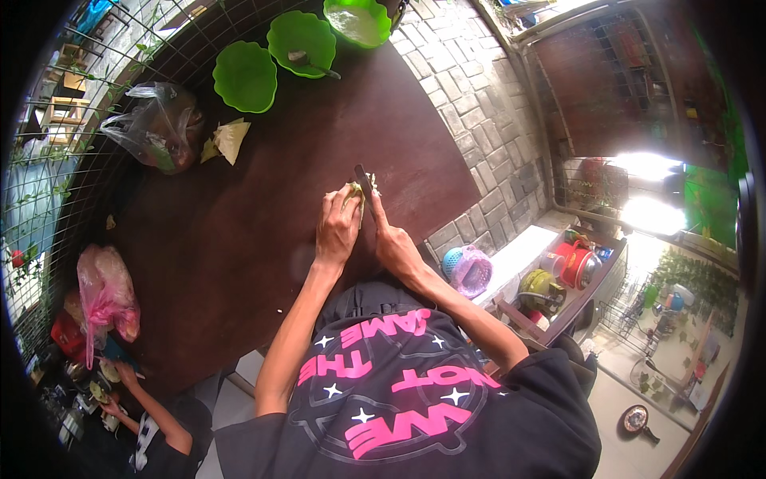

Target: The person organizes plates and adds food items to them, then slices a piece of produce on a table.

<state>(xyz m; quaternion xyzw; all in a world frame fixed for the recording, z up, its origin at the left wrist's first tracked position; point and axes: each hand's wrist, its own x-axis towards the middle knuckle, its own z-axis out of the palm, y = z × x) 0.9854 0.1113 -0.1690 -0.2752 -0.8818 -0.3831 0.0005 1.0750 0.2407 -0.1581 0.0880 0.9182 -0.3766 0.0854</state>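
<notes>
Over the dark brown table (pixel 299 143), my left hand (pixel 339 224) presses down on pale green leaves, probably cabbage (pixel 355 190), with its fingers curled. My right hand (pixel 395 242) grips a knife (pixel 363 182), its index finger stretched along the dark blade. The blade lies right beside my left fingertips, and small pale green shreds (pixel 372 181) show at its far side. My right palm hides the knife's handle. Farther off on the table lie a pale leafy piece (pixel 231 141) and a small scrap (pixel 111 222).
Three green scalloped bowls stand at the far edge: one plain (pixel 245 78), one with a spoon (pixel 302 45), one holding white powder (pixel 357 23). Left are a clear plastic bag (pixel 164 129) and a pink bag (pixel 108 293). Another person's hands (pixel 122 383) work at lower left, by wire mesh.
</notes>
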